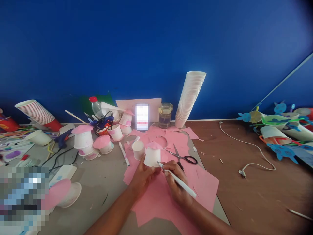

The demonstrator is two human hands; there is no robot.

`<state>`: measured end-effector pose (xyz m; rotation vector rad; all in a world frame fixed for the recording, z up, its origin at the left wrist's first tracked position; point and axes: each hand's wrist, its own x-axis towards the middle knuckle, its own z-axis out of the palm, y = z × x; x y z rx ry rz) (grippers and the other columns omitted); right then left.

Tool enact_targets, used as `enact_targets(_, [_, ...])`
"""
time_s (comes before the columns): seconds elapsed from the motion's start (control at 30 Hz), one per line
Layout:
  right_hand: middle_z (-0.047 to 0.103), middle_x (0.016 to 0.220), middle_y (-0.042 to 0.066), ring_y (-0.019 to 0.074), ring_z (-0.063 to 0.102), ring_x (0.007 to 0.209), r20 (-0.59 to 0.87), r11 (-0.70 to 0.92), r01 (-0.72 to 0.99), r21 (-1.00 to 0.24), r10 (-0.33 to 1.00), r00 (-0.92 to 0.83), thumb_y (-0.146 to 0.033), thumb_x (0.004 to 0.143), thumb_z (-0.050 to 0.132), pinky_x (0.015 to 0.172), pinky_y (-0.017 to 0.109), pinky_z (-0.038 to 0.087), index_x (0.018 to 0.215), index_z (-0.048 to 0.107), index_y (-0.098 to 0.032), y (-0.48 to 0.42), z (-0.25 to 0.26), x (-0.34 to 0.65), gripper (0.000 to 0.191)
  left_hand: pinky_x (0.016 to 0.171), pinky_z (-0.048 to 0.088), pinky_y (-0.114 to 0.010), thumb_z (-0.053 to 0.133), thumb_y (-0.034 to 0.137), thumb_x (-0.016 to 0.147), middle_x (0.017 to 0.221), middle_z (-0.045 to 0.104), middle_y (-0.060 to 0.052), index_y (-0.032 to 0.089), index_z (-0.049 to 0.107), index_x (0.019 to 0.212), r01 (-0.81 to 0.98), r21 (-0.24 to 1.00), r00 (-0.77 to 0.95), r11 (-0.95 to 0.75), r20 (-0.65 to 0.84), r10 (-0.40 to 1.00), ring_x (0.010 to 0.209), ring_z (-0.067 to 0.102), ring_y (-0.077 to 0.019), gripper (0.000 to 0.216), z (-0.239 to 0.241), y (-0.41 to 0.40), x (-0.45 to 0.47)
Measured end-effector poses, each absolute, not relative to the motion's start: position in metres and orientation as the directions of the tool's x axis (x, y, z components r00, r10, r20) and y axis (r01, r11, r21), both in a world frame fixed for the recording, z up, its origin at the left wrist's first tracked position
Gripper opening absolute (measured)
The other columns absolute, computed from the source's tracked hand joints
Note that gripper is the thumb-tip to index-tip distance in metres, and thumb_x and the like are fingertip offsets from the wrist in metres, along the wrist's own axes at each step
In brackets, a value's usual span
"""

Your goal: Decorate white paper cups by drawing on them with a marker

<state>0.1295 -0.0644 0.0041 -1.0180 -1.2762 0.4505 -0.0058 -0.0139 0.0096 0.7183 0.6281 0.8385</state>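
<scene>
My left hand (144, 176) grips a white paper cup (152, 157) that is upside down, with a pink paper piece (154, 146) on top. In my right hand (177, 182) is a white marker (182, 184), its tip at the lower right of the cup's side. Whether the tip touches the cup I cannot tell. Another white paper cup (138, 150) stands just behind my left hand. Scissors (182, 157) with black handles lie on pink paper sheets (202, 182) beyond my right hand. A capped white marker (124, 154) rests to the left.
Several pink-topped cups (83, 140) stand at left, near a glue gun (64, 138) with a black cord. A tall cup stack (190, 98) leans by a glass jar (165, 116) and a lit phone (142, 117). A white cable (254, 143) and blue paper-animal cups (276, 137) lie at right.
</scene>
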Motion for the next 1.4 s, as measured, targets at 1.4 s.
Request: enact_targets(1.4, [0.06, 0.078, 0.002, 0.0163, 0.058, 0.072, 0.588, 0.519, 0.287, -0.805, 0.76, 0.276, -0.016, 0.09, 0.052, 0.063, 0.029, 0.047, 0.092, 0.063, -0.024, -0.0625, 0.0068, 0.1299, 0.014, 0.087, 0.048, -0.034, 0.076, 0.023, 0.076, 0.098, 0.067, -0.003, 0.031, 0.047, 0.132, -0.425, 0.77, 0.496, 0.476, -0.242, 0.834, 0.09, 0.064, -0.0172, 0.064, 0.0107, -0.0153, -0.005])
